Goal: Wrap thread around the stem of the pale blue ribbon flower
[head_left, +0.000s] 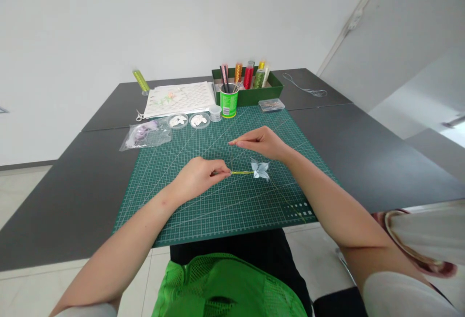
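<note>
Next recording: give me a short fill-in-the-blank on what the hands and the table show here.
The left hand pinches the yellow stem of a small pale ____.
It and the right hand are over a ____ cutting mat marked with a grid.
The cup of pens stands by a dark green ____ holding bead tubes.
Missing words: flower; green; box.

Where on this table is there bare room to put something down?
Bare: the dark table right of the mat, up to the wire; the table left of the mat, nearer than the bag; the mat's near strip, before the left hand, which holds the flower, and the right hand. Crowded: the far edge, with dishes, cup, box and paper.
</note>
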Demonstrator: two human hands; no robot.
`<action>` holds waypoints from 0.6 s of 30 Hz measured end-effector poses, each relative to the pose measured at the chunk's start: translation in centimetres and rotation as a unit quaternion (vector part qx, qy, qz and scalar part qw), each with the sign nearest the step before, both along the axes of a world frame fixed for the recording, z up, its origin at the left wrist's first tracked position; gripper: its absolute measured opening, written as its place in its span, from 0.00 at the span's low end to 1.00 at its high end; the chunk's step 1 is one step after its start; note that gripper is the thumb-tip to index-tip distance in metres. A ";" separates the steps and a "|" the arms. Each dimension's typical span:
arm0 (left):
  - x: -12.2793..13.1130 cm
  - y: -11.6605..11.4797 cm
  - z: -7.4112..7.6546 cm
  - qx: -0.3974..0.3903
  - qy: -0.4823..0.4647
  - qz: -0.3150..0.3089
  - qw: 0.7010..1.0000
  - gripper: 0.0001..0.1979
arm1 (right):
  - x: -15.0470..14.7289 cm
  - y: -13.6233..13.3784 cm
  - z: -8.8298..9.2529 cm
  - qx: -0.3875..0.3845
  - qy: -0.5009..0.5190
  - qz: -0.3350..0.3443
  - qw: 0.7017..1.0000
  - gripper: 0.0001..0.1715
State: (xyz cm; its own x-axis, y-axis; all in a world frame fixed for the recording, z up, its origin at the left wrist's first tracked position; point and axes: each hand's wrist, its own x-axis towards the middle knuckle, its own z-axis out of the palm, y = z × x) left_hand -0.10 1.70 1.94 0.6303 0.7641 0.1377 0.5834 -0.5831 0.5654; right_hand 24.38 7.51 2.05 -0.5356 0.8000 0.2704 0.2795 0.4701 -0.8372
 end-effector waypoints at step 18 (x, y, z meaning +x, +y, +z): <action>-0.4 -0.2 -0.2 0.150 -0.051 0.038 0.987 0.10 | 0.4 1.3 -0.9 -0.072 -0.029 0.033 0.996 0.19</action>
State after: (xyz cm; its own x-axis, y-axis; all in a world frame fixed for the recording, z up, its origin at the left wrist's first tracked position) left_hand -0.49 1.52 1.77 0.5446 0.7232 0.4247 0.5804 -0.6905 0.4316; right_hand 24.79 8.85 1.11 -0.5993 0.7911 0.1229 0.3018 0.3655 -0.8805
